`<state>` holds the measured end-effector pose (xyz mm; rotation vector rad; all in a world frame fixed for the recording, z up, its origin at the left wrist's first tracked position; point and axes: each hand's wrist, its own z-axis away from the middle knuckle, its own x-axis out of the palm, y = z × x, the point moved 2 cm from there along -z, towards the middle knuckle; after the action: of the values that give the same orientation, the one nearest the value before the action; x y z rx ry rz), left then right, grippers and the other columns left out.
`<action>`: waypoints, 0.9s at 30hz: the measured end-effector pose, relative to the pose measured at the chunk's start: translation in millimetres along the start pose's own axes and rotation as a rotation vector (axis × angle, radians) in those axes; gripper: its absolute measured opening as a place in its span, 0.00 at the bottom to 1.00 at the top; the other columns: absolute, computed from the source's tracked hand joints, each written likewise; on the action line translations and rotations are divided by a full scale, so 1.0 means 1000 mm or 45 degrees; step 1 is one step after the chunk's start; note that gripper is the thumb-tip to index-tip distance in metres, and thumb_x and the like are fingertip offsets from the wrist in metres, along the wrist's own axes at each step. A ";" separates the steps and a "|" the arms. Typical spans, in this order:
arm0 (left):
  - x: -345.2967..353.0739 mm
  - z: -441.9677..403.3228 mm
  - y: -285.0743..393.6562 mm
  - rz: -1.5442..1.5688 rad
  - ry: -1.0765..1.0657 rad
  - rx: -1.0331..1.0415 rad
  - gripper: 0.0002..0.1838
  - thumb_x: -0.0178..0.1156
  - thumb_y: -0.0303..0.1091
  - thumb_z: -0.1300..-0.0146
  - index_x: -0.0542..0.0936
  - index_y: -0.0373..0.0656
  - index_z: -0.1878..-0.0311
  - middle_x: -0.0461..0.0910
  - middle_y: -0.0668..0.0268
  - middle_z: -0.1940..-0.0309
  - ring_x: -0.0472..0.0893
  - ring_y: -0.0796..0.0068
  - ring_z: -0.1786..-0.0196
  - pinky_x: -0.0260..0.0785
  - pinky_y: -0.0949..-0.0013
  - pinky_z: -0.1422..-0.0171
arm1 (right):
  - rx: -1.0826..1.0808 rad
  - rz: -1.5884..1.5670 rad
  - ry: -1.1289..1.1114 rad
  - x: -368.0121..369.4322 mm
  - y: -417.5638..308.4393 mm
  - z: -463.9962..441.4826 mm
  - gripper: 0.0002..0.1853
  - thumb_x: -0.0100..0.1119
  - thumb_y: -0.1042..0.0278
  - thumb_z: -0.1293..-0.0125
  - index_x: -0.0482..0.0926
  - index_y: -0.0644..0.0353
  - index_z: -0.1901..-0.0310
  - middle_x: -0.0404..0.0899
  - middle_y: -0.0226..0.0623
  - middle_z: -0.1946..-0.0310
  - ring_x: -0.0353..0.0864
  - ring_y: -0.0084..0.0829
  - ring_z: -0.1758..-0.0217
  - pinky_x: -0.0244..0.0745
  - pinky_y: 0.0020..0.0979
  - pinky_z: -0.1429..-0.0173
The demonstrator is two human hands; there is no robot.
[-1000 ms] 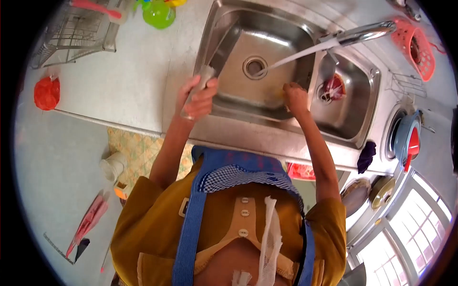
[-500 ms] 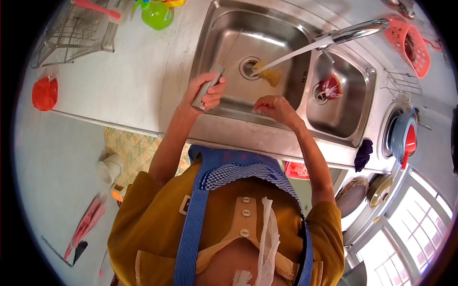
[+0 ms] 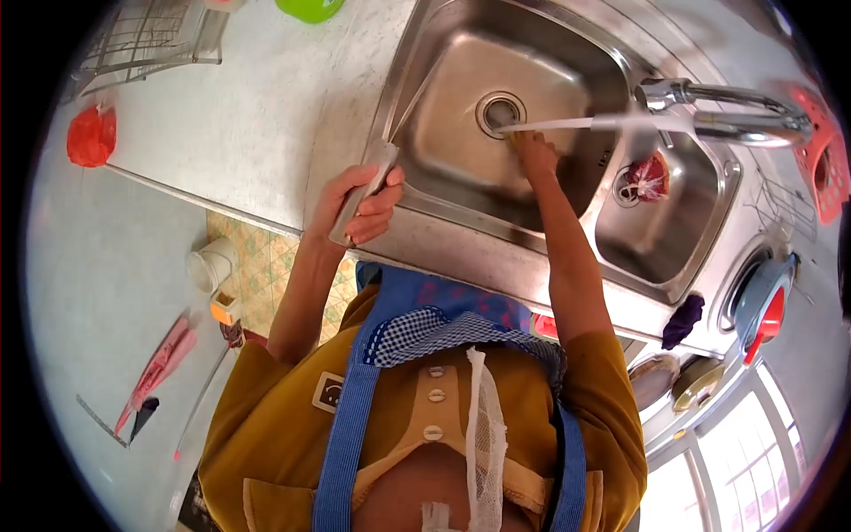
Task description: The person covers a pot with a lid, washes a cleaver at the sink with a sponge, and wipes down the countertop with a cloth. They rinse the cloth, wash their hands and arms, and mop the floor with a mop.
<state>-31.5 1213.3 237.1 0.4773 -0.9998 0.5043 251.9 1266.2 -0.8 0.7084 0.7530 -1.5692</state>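
Note:
My left hand (image 3: 368,204) is wrapped round the grey handle of a knife (image 3: 363,199) at the left edge of the large steel sink (image 3: 461,186). What looks like its thin blade, seen nearly edge-on, points up over the basin. Down in the basin, my right hand (image 3: 535,158) is closed beside the drain (image 3: 500,113), with a bit of a yellow piece (image 3: 515,137) showing at its fingertips. Water from the chrome faucet (image 3: 753,124) streams onto that spot.
The smaller basin (image 3: 647,239) holds a red item in clear plastic (image 3: 648,177). A red bag (image 3: 91,136) and wire rack (image 3: 146,40) are at the left. A dark cloth (image 3: 683,322), blue basin (image 3: 764,297) and pink perforated basket (image 3: 820,155) are at the right.
The right hand left the sink's near edge and reached the yellow piece, which lay loose by the drain half a second ago. The left hand keeps its hold. The view has shifted.

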 end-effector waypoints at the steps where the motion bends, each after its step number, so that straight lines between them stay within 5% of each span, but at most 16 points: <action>1: -0.003 -0.001 0.002 0.006 0.010 0.001 0.12 0.41 0.38 0.35 0.67 0.38 0.62 0.63 0.72 0.85 0.60 0.84 0.92 0.55 0.80 0.90 | -0.064 -0.169 0.105 0.005 0.002 0.005 0.19 0.48 0.67 0.41 0.66 0.51 0.47 0.74 0.41 0.57 0.76 0.45 0.56 0.71 0.38 0.51; 2: -0.006 -0.002 0.003 0.027 0.001 0.013 0.13 0.41 0.39 0.34 0.66 0.37 0.60 0.64 0.71 0.84 0.62 0.83 0.93 0.56 0.79 0.91 | -0.060 -0.168 0.091 0.009 0.009 0.008 0.19 0.48 0.67 0.41 0.66 0.51 0.47 0.74 0.41 0.57 0.76 0.45 0.56 0.71 0.38 0.51; 4: -0.011 -0.007 0.004 0.066 -0.013 0.026 0.14 0.40 0.40 0.34 0.65 0.36 0.58 0.66 0.70 0.84 0.63 0.83 0.93 0.57 0.79 0.92 | -0.628 -0.744 0.276 -0.005 0.017 0.024 0.13 0.50 0.68 0.43 0.72 0.57 0.55 0.75 0.41 0.59 0.76 0.43 0.58 0.72 0.35 0.52; 5: -0.012 -0.007 0.005 0.052 -0.020 0.024 0.14 0.40 0.40 0.34 0.65 0.36 0.58 0.66 0.70 0.84 0.63 0.82 0.93 0.57 0.79 0.92 | -0.627 -0.737 0.265 -0.029 0.014 0.041 0.13 0.50 0.68 0.43 0.72 0.57 0.55 0.75 0.41 0.59 0.76 0.43 0.58 0.72 0.35 0.52; 7: -0.013 -0.009 0.006 0.021 -0.032 0.016 0.14 0.41 0.40 0.33 0.65 0.36 0.58 0.66 0.70 0.83 0.63 0.83 0.93 0.58 0.79 0.91 | -0.729 -1.186 -0.223 -0.084 -0.011 0.089 0.11 0.52 0.67 0.44 0.75 0.60 0.60 0.75 0.41 0.59 0.75 0.42 0.58 0.71 0.35 0.52; 9: -0.008 -0.012 0.007 -0.011 -0.010 0.004 0.13 0.41 0.39 0.34 0.66 0.37 0.60 0.65 0.71 0.84 0.62 0.83 0.92 0.56 0.79 0.91 | -1.011 -1.145 -0.116 -0.094 -0.038 0.120 0.11 0.53 0.66 0.44 0.74 0.61 0.60 0.75 0.44 0.59 0.76 0.45 0.60 0.71 0.36 0.56; 16: 0.001 -0.016 -0.006 -0.074 0.036 -0.016 0.12 0.42 0.38 0.35 0.68 0.39 0.63 0.64 0.73 0.85 0.60 0.85 0.92 0.54 0.80 0.89 | -0.995 -0.660 -0.115 -0.053 -0.070 0.163 0.10 0.55 0.68 0.44 0.73 0.61 0.61 0.77 0.45 0.67 0.77 0.45 0.66 0.72 0.39 0.62; 21: 0.003 -0.021 -0.006 -0.091 0.010 -0.042 0.11 0.43 0.38 0.36 0.68 0.39 0.63 0.63 0.73 0.86 0.60 0.85 0.92 0.53 0.79 0.90 | -0.994 -0.433 0.200 -0.049 -0.019 0.188 0.05 0.50 0.70 0.45 0.75 0.56 0.67 0.77 0.44 0.72 0.78 0.44 0.70 0.72 0.42 0.67; 22: 0.002 -0.018 -0.007 -0.098 0.014 -0.047 0.11 0.44 0.38 0.36 0.69 0.39 0.64 0.63 0.73 0.86 0.60 0.85 0.92 0.53 0.79 0.90 | -0.953 0.012 0.103 -0.030 0.021 0.173 0.06 0.50 0.71 0.47 0.76 0.56 0.67 0.77 0.43 0.74 0.79 0.40 0.69 0.73 0.38 0.69; 23: 0.001 -0.016 -0.007 -0.099 0.010 -0.056 0.11 0.44 0.38 0.36 0.69 0.39 0.64 0.63 0.73 0.86 0.60 0.85 0.92 0.53 0.79 0.90 | -0.491 0.435 -0.162 -0.052 0.039 0.166 0.06 0.50 0.72 0.47 0.76 0.57 0.68 0.77 0.42 0.74 0.80 0.37 0.71 0.73 0.36 0.71; 25: 0.002 -0.019 -0.004 -0.117 -0.022 -0.058 0.11 0.44 0.38 0.36 0.69 0.39 0.64 0.63 0.73 0.86 0.59 0.85 0.92 0.53 0.79 0.89 | -0.532 0.356 0.409 -0.083 0.073 0.161 0.06 0.51 0.73 0.47 0.73 0.57 0.66 0.75 0.39 0.76 0.79 0.36 0.77 0.72 0.35 0.76; 27: 0.001 -0.022 -0.006 -0.081 -0.032 -0.071 0.11 0.45 0.38 0.36 0.69 0.39 0.64 0.63 0.73 0.86 0.59 0.84 0.92 0.53 0.79 0.89 | -0.509 0.227 0.547 -0.117 0.058 0.152 0.06 0.50 0.71 0.46 0.72 0.56 0.65 0.74 0.40 0.74 0.78 0.39 0.75 0.72 0.36 0.73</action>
<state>-12.8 1221.4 226.8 0.4652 -1.0171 0.4130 319.4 1209.5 179.7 0.7949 1.2431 -1.0672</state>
